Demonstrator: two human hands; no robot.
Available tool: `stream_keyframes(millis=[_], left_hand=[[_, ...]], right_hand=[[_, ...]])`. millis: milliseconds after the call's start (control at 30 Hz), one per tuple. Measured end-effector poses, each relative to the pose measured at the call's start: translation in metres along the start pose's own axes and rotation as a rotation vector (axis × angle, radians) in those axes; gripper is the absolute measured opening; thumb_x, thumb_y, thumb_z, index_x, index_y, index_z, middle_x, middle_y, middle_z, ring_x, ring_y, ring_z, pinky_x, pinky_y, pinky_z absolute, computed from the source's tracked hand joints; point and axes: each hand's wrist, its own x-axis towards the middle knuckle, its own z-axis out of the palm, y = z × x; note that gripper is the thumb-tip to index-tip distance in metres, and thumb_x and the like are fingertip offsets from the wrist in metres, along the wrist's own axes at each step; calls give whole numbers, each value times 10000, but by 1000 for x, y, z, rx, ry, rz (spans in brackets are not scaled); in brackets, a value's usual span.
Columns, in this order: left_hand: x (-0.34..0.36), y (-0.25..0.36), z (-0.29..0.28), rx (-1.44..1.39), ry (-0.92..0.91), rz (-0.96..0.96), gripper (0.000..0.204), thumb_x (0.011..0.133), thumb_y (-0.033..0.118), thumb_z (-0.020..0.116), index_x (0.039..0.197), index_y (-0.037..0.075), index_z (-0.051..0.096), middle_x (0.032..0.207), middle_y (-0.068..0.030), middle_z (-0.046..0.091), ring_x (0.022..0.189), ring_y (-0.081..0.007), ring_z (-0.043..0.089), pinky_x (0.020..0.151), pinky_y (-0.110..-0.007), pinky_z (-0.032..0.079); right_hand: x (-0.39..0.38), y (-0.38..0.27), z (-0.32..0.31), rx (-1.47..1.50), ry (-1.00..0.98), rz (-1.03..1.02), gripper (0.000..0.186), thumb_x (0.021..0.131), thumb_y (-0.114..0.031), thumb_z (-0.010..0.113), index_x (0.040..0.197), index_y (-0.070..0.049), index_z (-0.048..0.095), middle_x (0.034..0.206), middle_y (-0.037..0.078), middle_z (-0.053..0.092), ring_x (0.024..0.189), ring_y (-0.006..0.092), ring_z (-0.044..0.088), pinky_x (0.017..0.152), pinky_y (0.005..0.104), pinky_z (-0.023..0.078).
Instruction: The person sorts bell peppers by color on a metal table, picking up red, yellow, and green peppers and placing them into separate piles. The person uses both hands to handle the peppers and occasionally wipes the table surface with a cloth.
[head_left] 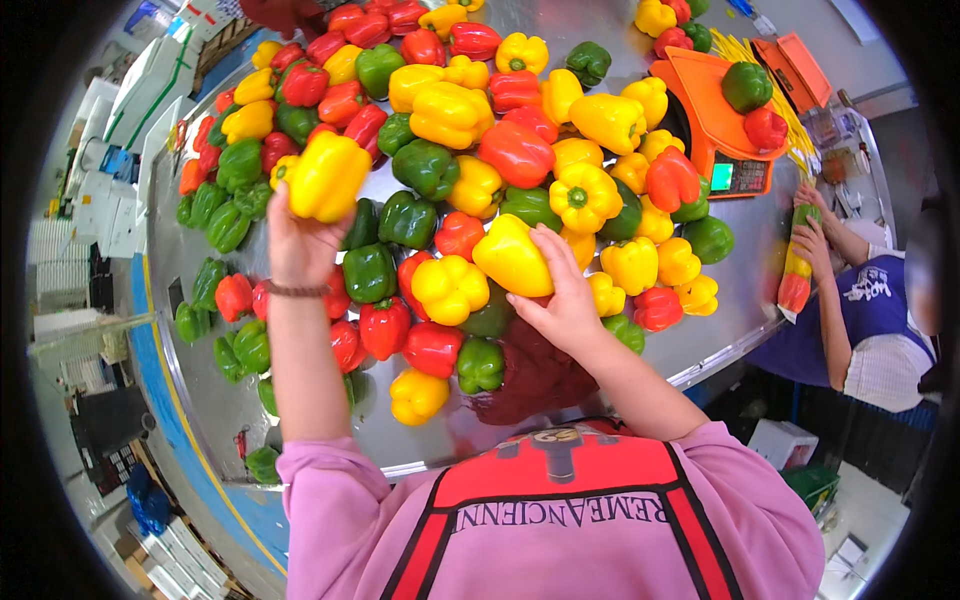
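Observation:
My left hand (pixel 305 240) is raised at the left of the pile, its fingers closed round a yellow bell pepper (pixel 328 178). Lower and to the right, my right hand (pixel 562 300) grips a second yellow bell pepper (pixel 512 256) from its right side. Red, green and yellow bell peppers lie all around and beneath both hands. Close to the held ones are a lobed yellow pepper (pixel 450 290), a red pepper (pixel 460 236) and a dark green pepper (pixel 407 220). A dark red cloth (pixel 535 375) lies on the metal table below my right hand.
An orange scale (pixel 715 120) with a green and a red pepper on it stands at the far right of the metal table (pixel 720 285). At the right edge, a person in a blue apron (pixel 870 300) holds a long pack of peppers (pixel 798 262). White boxes (pixel 145 90) stand far left.

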Motion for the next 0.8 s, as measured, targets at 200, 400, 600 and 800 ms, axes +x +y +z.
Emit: stream_keyframes(millis=[200,400,600,800], left_hand=[[-94,-75,85,-193,-15,-125,574,979,491,462,1371,71,462,1361,-121,532,1224,-300,541,966,-454,505],[-148,-150,170,226,25,-11,586,1020,338,449,1498,72,239,1453,-96,403,1302,-231,454,1028,-393,434],[-162,-169,207,380,-132,-46,613,995,361,505,1500,99,278,1483,-87,373,1249,-204,489,1037,-342,381],[-177,-186,217,320,-59,-86,501,962,128,570,1423,56,391,1358,-83,486,1180,-180,526,979,-288,422]], right_hand=[[3,-22,-20,-107,63,-360,696,719,-204,777,1343,-92,491,1430,167,417,1321,386,389,1081,480,333],[-11,-31,-65,-304,54,-514,727,651,-225,793,1324,-185,521,1438,127,423,1314,346,413,1051,504,341],[3,39,-159,-92,135,-381,762,643,-294,844,1300,-89,516,1269,136,566,1158,338,539,996,431,401],[92,122,-275,-527,564,-260,728,673,-450,819,1230,-50,572,1215,169,582,1162,346,519,1009,458,376]])
